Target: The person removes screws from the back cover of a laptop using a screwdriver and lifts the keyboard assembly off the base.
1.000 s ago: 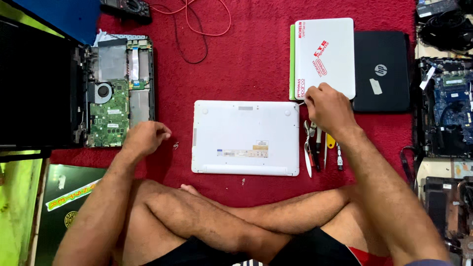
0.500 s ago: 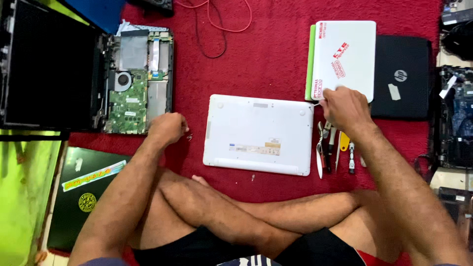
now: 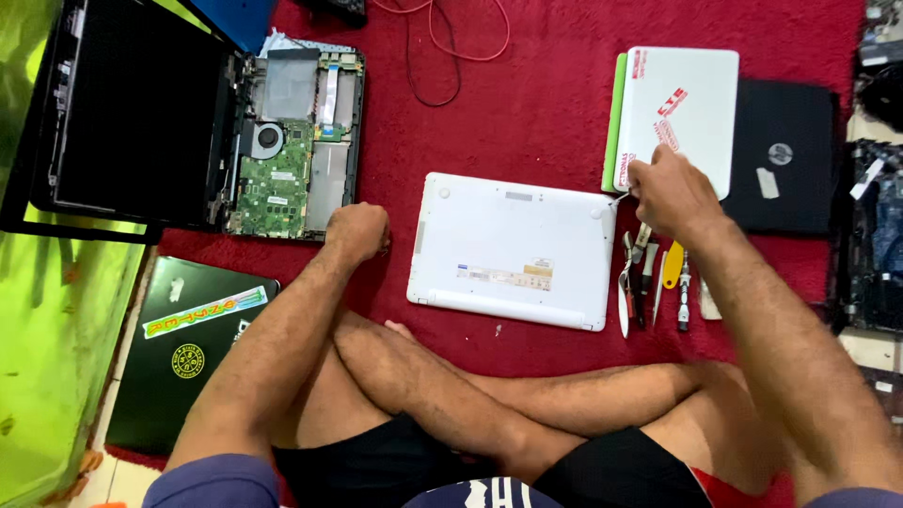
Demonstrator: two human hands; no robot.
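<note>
My right hand (image 3: pixel 670 196) pinches a thin screwdriver (image 3: pixel 618 198) at the white laptop's (image 3: pixel 513 249) top-right corner. My left hand (image 3: pixel 359 231), fisted and holding nothing, rests on the red mat (image 3: pixel 536 113).

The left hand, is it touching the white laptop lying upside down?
Apart. The head view shows the left hand as a fist resting on the red cloth, with a strip of cloth visible between it and the white laptop.

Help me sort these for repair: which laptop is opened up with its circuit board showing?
The black laptop at top left: its green board and fan are exposed; the others are closed.
</note>
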